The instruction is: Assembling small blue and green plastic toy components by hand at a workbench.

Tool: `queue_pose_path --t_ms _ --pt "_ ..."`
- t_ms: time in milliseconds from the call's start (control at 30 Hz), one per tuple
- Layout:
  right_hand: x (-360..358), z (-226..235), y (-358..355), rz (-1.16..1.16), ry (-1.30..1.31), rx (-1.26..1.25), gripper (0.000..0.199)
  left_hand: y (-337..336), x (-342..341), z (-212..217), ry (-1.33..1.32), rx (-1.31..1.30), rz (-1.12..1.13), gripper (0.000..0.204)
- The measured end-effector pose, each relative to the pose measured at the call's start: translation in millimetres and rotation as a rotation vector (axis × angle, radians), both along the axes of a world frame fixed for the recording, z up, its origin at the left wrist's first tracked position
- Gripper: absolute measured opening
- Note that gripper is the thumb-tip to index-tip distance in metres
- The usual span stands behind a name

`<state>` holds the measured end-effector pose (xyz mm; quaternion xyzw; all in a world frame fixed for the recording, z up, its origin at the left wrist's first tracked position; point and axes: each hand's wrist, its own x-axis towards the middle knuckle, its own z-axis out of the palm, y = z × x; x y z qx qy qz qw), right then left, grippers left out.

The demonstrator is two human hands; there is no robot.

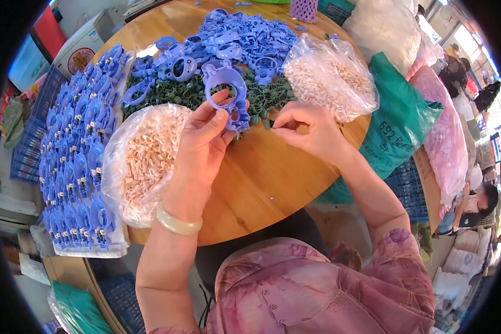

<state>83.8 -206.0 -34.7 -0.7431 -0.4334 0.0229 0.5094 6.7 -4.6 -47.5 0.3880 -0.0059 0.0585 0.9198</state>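
My left hand (201,139) holds up a blue plastic part (218,74), a big ring with two small ears and a smaller cut-out section below it. Fingers and thumb close around its lower side. My right hand (309,129) is pinched shut just to the right of the part, over the near edge of a heap of dark green plastic pieces (270,97). What its fingertips hold, if anything, is too small to make out. Behind both hands lies a heap of blue plastic parts (245,36), some ring-shaped like the held one.
Clear bags of small cream pieces stand on the round wooden table (261,189): one bag (150,161) by my left forearm, another bag (334,78) at right. Rows of blue parts (80,150) fill a board at left. A green sack (398,122) sits beyond the right edge.
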Motion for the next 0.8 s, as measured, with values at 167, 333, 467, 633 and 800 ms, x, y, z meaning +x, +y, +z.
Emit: queue_pose_path --t_ms 167,333,467,633,800 --pt "-10.0 19.0 10.6 0.063 -0.098 0.052 0.007 -10.5 -2.3 0.9 0.061 0.005 0.001 0.034" --pt "-12.1 21.4 22.2 0.073 -0.371 0.01 0.012 -13.5 -5.8 -2.3 0.031 0.08 -0.079 0.038" --pt "-14.4 27.3 23.2 0.025 -0.495 -0.065 0.013 -10.8 -5.1 -4.2 0.021 0.048 -0.1 0.038" --pt "-17.1 35.6 21.7 0.01 -0.589 -0.161 0.013 -13.4 -4.8 -4.0 -0.008 0.031 -0.098 0.039" --pt "-19.7 39.6 23.5 -0.019 -0.557 -0.213 0.013 -13.1 -4.1 -6.1 -0.018 0.056 -0.095 0.038"
